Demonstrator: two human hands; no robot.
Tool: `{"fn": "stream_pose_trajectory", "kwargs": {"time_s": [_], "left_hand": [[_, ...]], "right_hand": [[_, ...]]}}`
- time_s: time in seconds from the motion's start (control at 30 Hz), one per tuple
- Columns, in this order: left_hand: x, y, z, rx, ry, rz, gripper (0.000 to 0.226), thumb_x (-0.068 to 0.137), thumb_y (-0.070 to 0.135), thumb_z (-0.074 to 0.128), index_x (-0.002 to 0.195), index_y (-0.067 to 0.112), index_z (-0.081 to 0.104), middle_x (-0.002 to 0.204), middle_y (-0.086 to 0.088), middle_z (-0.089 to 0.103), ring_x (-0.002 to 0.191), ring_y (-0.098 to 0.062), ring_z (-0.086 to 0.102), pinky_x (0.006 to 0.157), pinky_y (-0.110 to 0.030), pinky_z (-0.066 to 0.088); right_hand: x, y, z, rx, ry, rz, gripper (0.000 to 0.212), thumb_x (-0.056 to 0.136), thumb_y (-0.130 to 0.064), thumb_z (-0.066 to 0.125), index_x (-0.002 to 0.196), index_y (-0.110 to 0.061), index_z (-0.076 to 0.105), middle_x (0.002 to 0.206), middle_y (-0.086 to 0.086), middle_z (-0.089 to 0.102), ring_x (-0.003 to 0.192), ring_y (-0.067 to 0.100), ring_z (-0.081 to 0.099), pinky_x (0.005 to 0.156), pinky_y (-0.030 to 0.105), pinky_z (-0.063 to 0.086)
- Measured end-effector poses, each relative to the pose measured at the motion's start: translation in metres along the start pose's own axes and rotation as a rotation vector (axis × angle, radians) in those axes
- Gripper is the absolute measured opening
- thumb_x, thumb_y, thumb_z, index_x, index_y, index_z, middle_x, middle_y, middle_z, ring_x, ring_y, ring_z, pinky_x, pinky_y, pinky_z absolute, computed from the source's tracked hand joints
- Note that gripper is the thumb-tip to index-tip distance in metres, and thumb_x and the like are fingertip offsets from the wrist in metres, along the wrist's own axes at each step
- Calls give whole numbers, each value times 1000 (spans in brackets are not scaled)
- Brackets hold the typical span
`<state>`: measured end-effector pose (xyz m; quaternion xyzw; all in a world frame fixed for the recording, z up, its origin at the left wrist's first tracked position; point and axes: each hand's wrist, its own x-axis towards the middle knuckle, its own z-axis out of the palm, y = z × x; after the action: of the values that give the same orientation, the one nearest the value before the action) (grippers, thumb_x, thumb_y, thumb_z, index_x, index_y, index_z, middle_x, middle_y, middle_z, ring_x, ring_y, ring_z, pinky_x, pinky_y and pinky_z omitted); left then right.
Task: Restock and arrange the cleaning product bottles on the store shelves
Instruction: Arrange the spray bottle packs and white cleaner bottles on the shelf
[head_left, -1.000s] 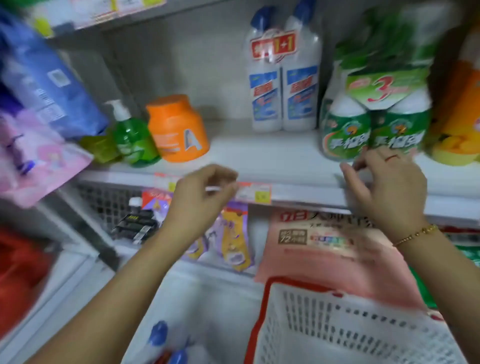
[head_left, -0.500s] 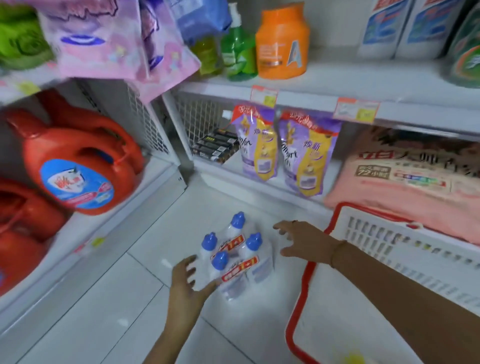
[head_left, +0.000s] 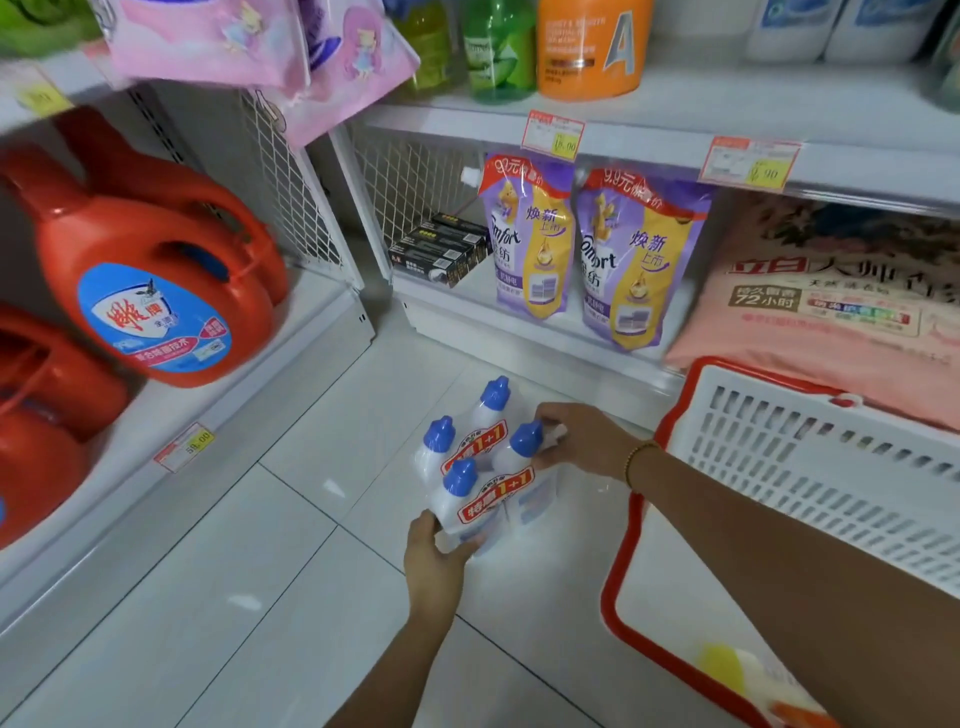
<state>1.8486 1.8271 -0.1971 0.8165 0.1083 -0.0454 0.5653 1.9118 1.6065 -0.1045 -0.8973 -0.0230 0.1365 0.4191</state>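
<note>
Two twin-packs of white cleaner bottles with blue caps and red "1+1" bands stand together on the white floor tiles. My left hand (head_left: 434, 558) grips the near pack (head_left: 480, 506) at its lower left corner. My right hand (head_left: 582, 441) holds the far pack (head_left: 485, 415) from the right, fingers curled round the neck of its right bottle. On the upper shelf (head_left: 701, 104) stand an orange tub (head_left: 592, 47), a green pump bottle (head_left: 496, 52) and the bases of more white bottles (head_left: 831, 28).
A white basket with red rim (head_left: 631, 525) sits at right under my right forearm. Red detergent jugs (head_left: 156, 270) fill the left shelf. Purple refill pouches (head_left: 587, 249), black boxes (head_left: 441, 249) and a pink bag (head_left: 831, 306) occupy the lower shelf. Pink packets (head_left: 260, 47) hang above.
My view dropped from the upper shelf to the floor. Both hands came down and closed on the two bottle packs, which they only reached toward half a second ago.
</note>
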Motion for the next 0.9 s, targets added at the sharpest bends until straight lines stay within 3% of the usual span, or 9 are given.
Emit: {"fn": "stream_pose_trajectory", "kwargs": {"time_s": [0.13,0.27,0.37,0.5,0.6,0.67,0.73,0.8,0.9], "left_hand": [[-22,10,-16,-52,28,73,48,77,6,77,102,38,51,100,18,64,98,-15,62,86,-32,50],[-41,64,-49,-137,100,251,37,66,34,80,92,36,53,92,2,66,87,-22,65,76,-44,55],[-42,134,-64,-263,103,363,43,62,31,82,99,28,58,101,-1,70,93,-20,69,83,-41,56],[-42,226,-67,-199,-10,538,60,53,31,87,107,20,63,104,3,73,97,-17,70,86,-42,54],[-43,282,-54,-169,-35,712,55,55,23,86,104,29,62,102,10,73,95,-11,70,85,-37,56],[-41,319,-37,-167,-35,852,51,56,32,85,100,40,60,99,14,72,93,-7,69,80,-28,56],[-33,353,-18,-178,-33,943,46,58,38,81,97,44,58,98,12,71,91,-9,68,74,-28,55],[-19,385,3,-238,-62,1005,50,59,35,82,102,38,57,101,9,71,96,-11,68,79,-28,54],[-1,429,35,-269,-129,1055,54,61,15,88,102,30,56,102,6,70,97,-10,67,84,-24,53]], "right_hand": [[-5,-8,-4,120,-60,-86,28,73,-10,80,82,-13,53,91,10,60,84,17,53,79,27,39],[-21,-48,-41,485,-21,-247,27,75,5,74,89,-12,58,93,3,62,84,6,57,80,24,47],[-34,-93,-84,621,100,-357,30,80,-2,70,106,-14,60,102,-5,66,94,5,63,84,24,53],[-69,-146,-153,613,238,-528,31,78,-6,70,105,-19,61,97,-8,68,90,3,62,82,20,52],[-102,-159,-199,570,368,-678,31,71,-13,70,99,-21,61,88,-13,69,85,2,62,81,17,50],[-120,-154,-229,559,472,-744,33,70,-14,69,101,-19,59,90,-12,67,87,3,62,83,19,50],[-135,-141,-260,453,612,-763,36,72,-19,71,106,-22,58,101,-4,64,96,8,60,93,25,49],[-147,-113,-294,167,838,-659,37,77,-26,73,111,-25,58,109,-6,64,103,6,59,97,23,45],[-160,-38,-330,-454,1158,-148,38,84,-37,69,113,-12,65,109,11,66,102,27,61,84,36,46]]}}
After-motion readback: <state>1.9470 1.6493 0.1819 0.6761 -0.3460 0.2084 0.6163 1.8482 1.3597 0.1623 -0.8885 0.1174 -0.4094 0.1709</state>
